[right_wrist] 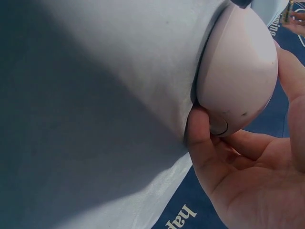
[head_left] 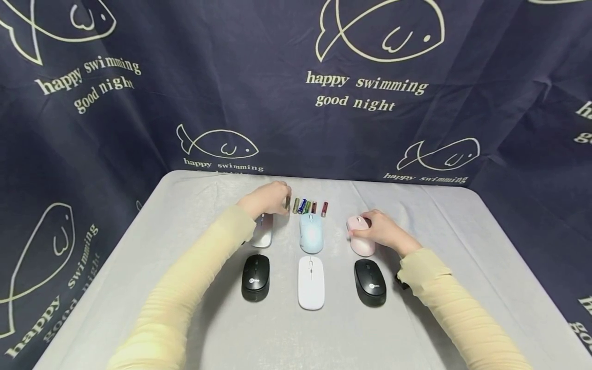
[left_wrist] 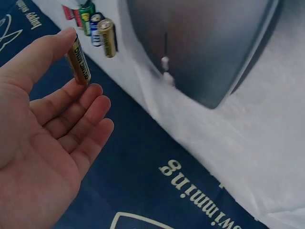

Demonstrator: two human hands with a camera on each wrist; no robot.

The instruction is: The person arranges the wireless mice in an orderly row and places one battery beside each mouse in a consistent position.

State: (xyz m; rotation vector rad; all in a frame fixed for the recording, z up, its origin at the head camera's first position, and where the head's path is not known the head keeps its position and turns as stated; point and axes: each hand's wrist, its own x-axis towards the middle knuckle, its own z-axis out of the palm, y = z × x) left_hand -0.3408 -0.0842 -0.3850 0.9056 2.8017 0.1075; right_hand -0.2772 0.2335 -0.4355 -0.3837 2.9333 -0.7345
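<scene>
Between thumb and fingertips, my left hand [head_left: 268, 198] pinches a gold-and-dark battery [left_wrist: 78, 62], held upright just left of the loose batteries. The other fingers of that hand are loosely bent in the left wrist view. A silver-grey mouse [head_left: 262, 234] lies just below this hand, partly covered by it in the head view. My right hand [head_left: 383, 228] grips a pink mouse [head_left: 363, 247] by its sides, the thumb on the left. In the right wrist view, fingertips press low against the pink shell [right_wrist: 240, 67]. Several batteries [head_left: 302, 206] in gold, blue, green and red lie beyond the mice.
A light blue mouse [head_left: 311, 234] sits between the hands. Nearer are a black mouse [head_left: 255, 277], a white mouse [head_left: 311, 283] and another black mouse [head_left: 370, 281]. All stand on a table with a pale cloth [head_left: 296, 339]. Dark blue fish-print fabric [head_left: 287, 103] hangs behind.
</scene>
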